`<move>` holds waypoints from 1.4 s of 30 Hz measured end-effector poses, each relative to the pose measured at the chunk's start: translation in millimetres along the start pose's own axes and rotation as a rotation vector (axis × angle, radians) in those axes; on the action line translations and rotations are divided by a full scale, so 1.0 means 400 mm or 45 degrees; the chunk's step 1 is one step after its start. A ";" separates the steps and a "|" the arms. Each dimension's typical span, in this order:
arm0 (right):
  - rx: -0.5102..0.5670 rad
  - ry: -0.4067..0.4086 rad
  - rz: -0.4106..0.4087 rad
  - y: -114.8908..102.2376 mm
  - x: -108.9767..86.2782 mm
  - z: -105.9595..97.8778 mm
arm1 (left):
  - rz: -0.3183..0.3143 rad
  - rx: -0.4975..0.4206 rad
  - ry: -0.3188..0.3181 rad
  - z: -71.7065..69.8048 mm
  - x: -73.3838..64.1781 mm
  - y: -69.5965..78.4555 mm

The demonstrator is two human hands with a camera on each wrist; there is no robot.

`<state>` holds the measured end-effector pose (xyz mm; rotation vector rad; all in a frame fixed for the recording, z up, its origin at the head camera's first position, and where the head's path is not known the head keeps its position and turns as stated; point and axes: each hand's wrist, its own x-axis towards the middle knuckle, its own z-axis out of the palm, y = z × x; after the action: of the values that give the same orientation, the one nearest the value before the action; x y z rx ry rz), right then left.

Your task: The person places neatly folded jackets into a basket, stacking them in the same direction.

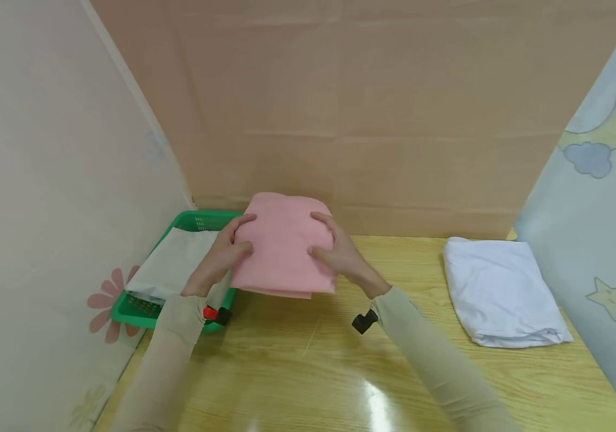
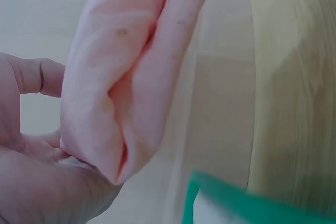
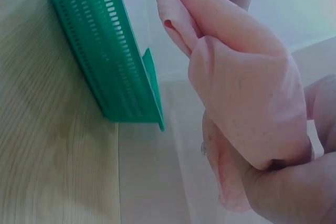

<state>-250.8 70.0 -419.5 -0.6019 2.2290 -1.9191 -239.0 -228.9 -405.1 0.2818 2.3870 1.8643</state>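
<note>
A folded pink cloth (image 1: 284, 246) is held up above the table between both hands. My left hand (image 1: 225, 252) grips its left side, with the thumb on the near face. On the opposite side my right hand (image 1: 341, 252) grips it the same way. The left wrist view shows the folded edge of the pink cloth (image 2: 126, 77) sitting in the crook of the left hand (image 2: 47, 166). In the right wrist view the right hand (image 3: 294, 187) clasps the thick, rolled-looking end of the cloth (image 3: 247, 87). Fingertips behind the cloth are mostly hidden.
Left of the cloth stands a green plastic basket (image 1: 119, 315) with a folded white cloth (image 1: 178, 264) in it. Another folded white cloth (image 1: 505, 294) lies on the right of the wooden table (image 1: 308, 372). Walls bound the left, right and back.
</note>
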 end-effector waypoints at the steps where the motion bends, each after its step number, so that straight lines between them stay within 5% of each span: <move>1: 0.005 -0.002 -0.002 -0.002 0.007 0.013 | 0.002 0.008 0.011 -0.014 -0.005 -0.002; 23: -0.055 -0.082 -0.074 -0.025 0.117 0.220 | -0.134 0.137 0.238 -0.201 -0.079 -0.031; 42: 0.026 -0.181 -0.021 -0.015 0.175 0.347 | -0.251 0.226 0.315 -0.332 -0.100 -0.047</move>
<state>-263.6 -84.7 -427.8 -0.7316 2.1218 -1.8419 -227.1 -367.9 -391.9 -0.1775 2.6322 1.6898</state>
